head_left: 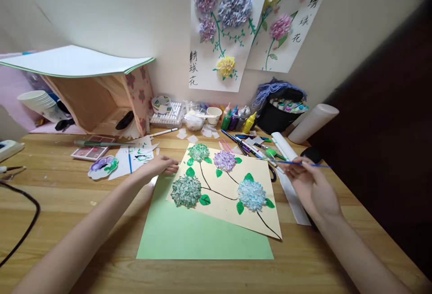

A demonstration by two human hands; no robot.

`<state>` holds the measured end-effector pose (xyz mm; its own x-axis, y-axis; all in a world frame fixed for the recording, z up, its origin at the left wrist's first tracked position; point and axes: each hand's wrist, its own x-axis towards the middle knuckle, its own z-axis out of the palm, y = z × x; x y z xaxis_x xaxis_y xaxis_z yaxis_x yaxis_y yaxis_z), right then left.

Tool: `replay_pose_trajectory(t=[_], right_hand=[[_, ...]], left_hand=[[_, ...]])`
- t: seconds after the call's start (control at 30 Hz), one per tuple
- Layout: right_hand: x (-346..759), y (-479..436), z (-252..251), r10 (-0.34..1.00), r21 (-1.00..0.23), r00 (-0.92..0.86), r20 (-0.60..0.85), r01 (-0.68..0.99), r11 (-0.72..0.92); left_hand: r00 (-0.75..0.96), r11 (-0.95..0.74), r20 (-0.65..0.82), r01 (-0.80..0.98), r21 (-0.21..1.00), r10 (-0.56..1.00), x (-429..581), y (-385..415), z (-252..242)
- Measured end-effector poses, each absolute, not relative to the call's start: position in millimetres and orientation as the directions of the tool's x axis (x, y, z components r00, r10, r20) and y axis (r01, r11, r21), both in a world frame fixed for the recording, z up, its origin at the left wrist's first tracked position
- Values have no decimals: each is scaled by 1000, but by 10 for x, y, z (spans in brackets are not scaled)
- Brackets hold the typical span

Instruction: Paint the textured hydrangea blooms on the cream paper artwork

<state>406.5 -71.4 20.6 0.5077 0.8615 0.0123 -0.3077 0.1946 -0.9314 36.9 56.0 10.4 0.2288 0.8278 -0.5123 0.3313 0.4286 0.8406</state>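
Observation:
A cream sheet (219, 217) with four-lobed layout aside, bearing several raised flower heads, green leaves and dark stems, lies askew over a green sheet (189, 244). My left hand (164, 166) is at the cream sheet's upper left edge, fingers stretched out and holding nothing; whether they touch the paper I cannot tell. Off the sheet's right side, my right hand (312, 186) is raised, palm partly up, with a thin blue paintbrush (319, 165) pinched between thumb and fingers. The brush lies nearly level, its tip pointing left towards the sheet.
A paint palette (103, 167) and a paint-marked paper (135, 159) lie left. Paint bottles (232, 120), a paper cup (213, 115) and a black pen holder (281, 109) stand along the wall. Loose pens and a white roll (313, 123) are at right. A black cable (30, 199) curves at far left.

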Motion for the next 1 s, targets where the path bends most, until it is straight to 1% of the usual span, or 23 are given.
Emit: replay_pose_trajectory(t=[0.03,0.1,0.2,0.33,0.5,0.67,0.8,0.9,1.0], right_hand=[[4117,-766,113,861,-909,503,-82,-391,142],[4193,-861,-41,832,-863,511,-214,-498,84],[4234,-955,-144,811,-824,518,-272,-561,82],[4208,-985,-93,819,-796,507,-269,-596,108],[4189,-988,-43,824,-774,503,-259,-619,135],[4223,-994,-99,847,-792,496,-190,-588,166],[4212,-981,-96,839,-796,512,-184,-578,179],[4157,-976,-67,855,-806,488,-174,-569,161],[4039,-957,-27,880,-866,463,-105,-477,148]], left_hand=[[245,434,-522,334,836,817,376,567,120],[273,431,-527,342,835,805,387,573,139],[309,402,-509,351,846,803,428,560,155],[325,363,-472,343,866,819,528,505,146],[283,332,-418,306,892,863,486,430,101],[219,333,-391,258,907,894,213,350,114],[158,365,-404,228,903,901,52,335,63],[110,373,-403,221,901,908,22,358,-24],[99,375,-407,241,895,908,53,393,-108]])
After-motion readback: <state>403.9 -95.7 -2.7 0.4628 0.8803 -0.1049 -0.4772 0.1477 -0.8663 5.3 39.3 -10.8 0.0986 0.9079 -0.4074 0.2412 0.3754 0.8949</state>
